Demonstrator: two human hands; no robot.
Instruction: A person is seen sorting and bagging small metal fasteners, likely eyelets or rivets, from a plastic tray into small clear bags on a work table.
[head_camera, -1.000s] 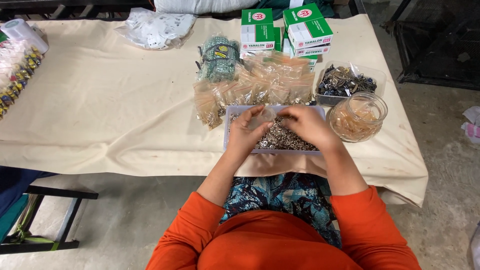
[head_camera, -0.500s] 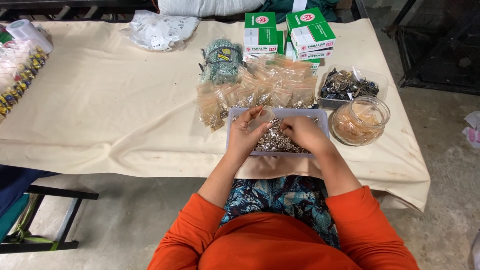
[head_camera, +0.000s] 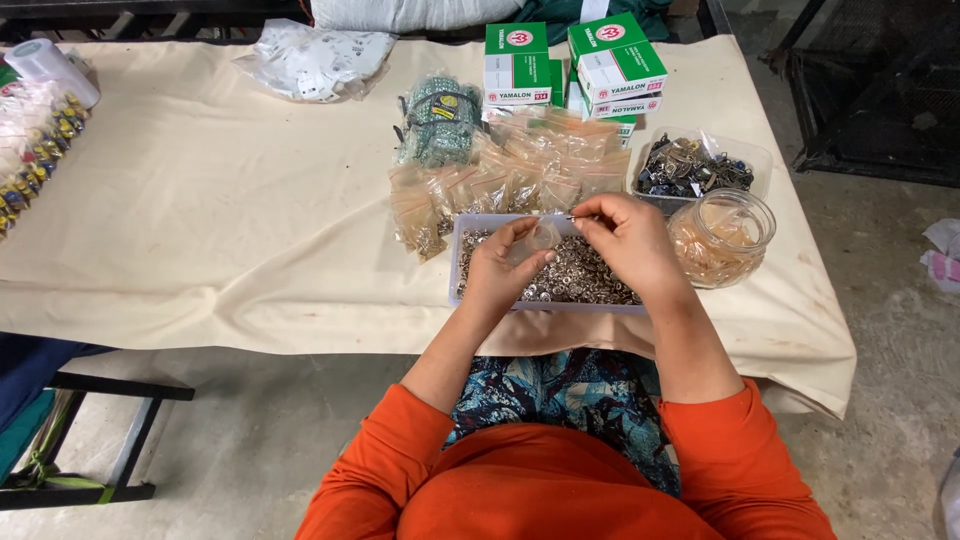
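Right at the middle of the frame, both hands work over a shallow tray (head_camera: 457, 262) of small metal rings (head_camera: 585, 282) on the cloth-covered table (head_camera: 220, 230). The left hand (head_camera: 498, 270) pinches a small clear bag (head_camera: 540, 240) by its mouth, fingers pressed together on the film; the right hand (head_camera: 628, 240) has its fingertips closed on something tiny at the bag's opening, too small to make out, probably a ring. The bag looks feather-light, limp and slippery, so it is best held by the top edge with thumb and finger, where it can be kept open. The rings seem hard, light and apt to roll or scatter, so pinching one at a time would probably suit them best. Just above the tray lies a heap of filled bags (head_camera: 520, 180); to the right stand a glass jar (head_camera: 722, 238) and a tub of dark clips (head_camera: 690, 170). Green and white boxes (head_camera: 570, 65) sit toward the top of the frame.
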